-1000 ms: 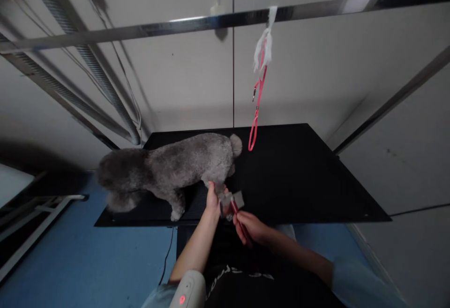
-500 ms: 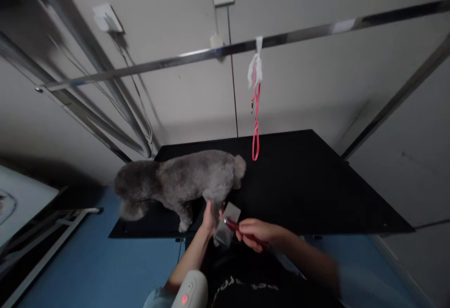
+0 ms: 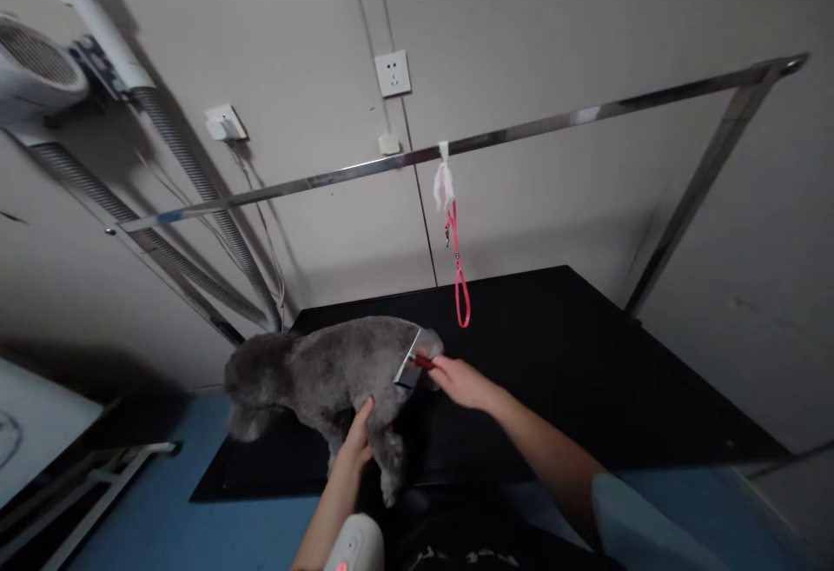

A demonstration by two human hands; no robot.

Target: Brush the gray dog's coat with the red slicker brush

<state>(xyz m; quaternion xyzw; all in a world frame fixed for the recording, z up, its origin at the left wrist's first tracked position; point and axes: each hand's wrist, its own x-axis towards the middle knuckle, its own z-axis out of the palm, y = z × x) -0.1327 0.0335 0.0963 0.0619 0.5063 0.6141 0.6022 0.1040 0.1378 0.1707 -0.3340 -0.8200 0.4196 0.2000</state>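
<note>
Head view: two hands, one dog [image 3: 326,371], one brush [image 3: 418,359] and one black table [image 3: 553,380] counted. The dog stands at the left part of the table, its long axis running left to right, head to the left and blurred, tail end to the right. One hind leg shows clearly, pointing down towards the near edge.

The brush is at the dog's rump; whether its bristles touch the coat cannot be told. Its flat head slants from upper right to lower left, and its red handle points right and slightly down.

Right hand [image 3: 464,382]: fingers closed, pinching the handle. Left hand [image 3: 358,434]: at the front of the dog's near thigh, thumb along the fur; fingers partly hidden, so firmness of hold cannot be told.

Also noted: one metal bar [image 3: 365,173], one pink leash [image 3: 457,262] hanging from it by one white cloth [image 3: 444,186], and two grey hoses [image 3: 188,158] at left.
</note>
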